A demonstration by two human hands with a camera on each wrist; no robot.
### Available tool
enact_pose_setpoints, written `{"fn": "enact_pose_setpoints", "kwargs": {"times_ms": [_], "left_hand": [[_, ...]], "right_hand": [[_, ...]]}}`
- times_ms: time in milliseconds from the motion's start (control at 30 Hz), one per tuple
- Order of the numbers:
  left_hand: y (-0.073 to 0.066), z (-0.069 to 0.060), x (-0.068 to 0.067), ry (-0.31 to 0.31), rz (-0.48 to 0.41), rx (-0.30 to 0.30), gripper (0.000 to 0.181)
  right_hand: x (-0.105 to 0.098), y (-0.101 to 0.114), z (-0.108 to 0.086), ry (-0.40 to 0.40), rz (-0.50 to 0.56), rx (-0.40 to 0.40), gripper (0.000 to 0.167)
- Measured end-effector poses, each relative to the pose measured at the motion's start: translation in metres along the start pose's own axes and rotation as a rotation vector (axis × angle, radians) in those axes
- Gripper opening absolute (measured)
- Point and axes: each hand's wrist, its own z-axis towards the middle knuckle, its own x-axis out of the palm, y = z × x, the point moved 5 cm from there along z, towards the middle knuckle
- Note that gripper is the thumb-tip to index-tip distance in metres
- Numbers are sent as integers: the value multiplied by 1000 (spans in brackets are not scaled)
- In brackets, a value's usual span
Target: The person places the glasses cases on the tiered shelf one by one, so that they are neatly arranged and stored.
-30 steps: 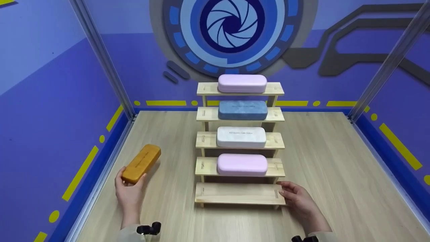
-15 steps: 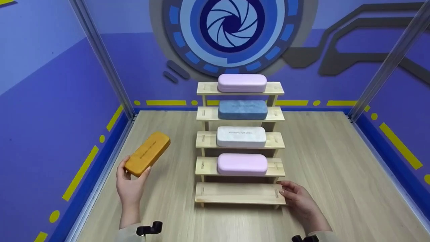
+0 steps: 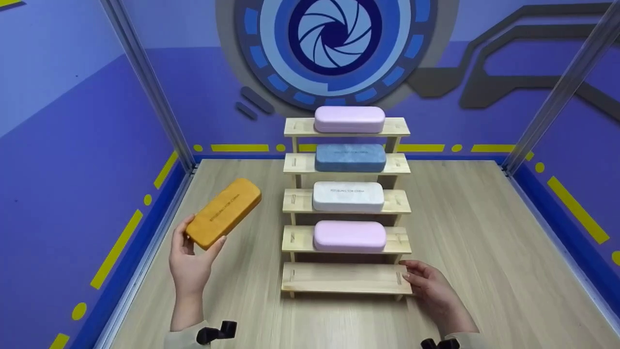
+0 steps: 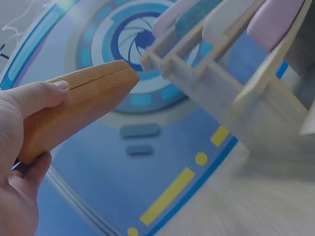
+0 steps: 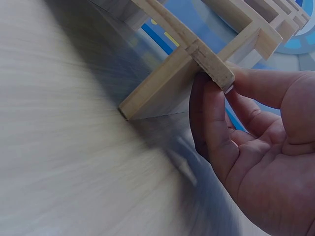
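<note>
My left hand (image 3: 191, 266) grips the near end of an orange-brown glasses case (image 3: 224, 213), thumb on one side and fingers on the other. In the left wrist view the case (image 4: 83, 105) shows its lid seam and points toward the rack. With the right hand (image 3: 436, 295) I pinch the right end of the lowest step of a wooden tiered display rack (image 3: 344, 280). Up close in the right wrist view, the thumb lies on one face of that board (image 5: 209, 64) and the fingers on the other. No case lies on this lowest step.
Each higher step bears one case: pink (image 3: 349, 236), white (image 3: 348, 196), blue (image 3: 350, 157) and, on top, another pink case (image 3: 349, 119). The rack stands on a wood-grain table (image 3: 484, 232). Blue-purple printed walls (image 3: 87, 160) with metal corner posts (image 3: 150, 82) enclose it.
My left hand has raised the orange-brown glasses case and carried it forward and to the right, toward the rack. The right hand stays at the lowest step.
</note>
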Motion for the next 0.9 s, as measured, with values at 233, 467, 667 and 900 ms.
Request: {"fn": "enact_pose_setpoints", "kwargs": {"times_ms": [233, 467, 667, 900], "left_hand": [[-23, -7, 10, 55, -77, 86, 80], [-43, -14, 23, 151, -173, 241, 76], [-56, -20, 34, 234, -184, 297, 79], [-67, -30, 49, 334, -229, 322, 81]], "right_hand": [[0, 0, 0, 12, -17, -6, 42], [-1, 1, 1, 20, -52, -25, 44], [-1, -1, 2, 10, -34, -26, 42], [0, -1, 2, -6, -42, -15, 47]]}}
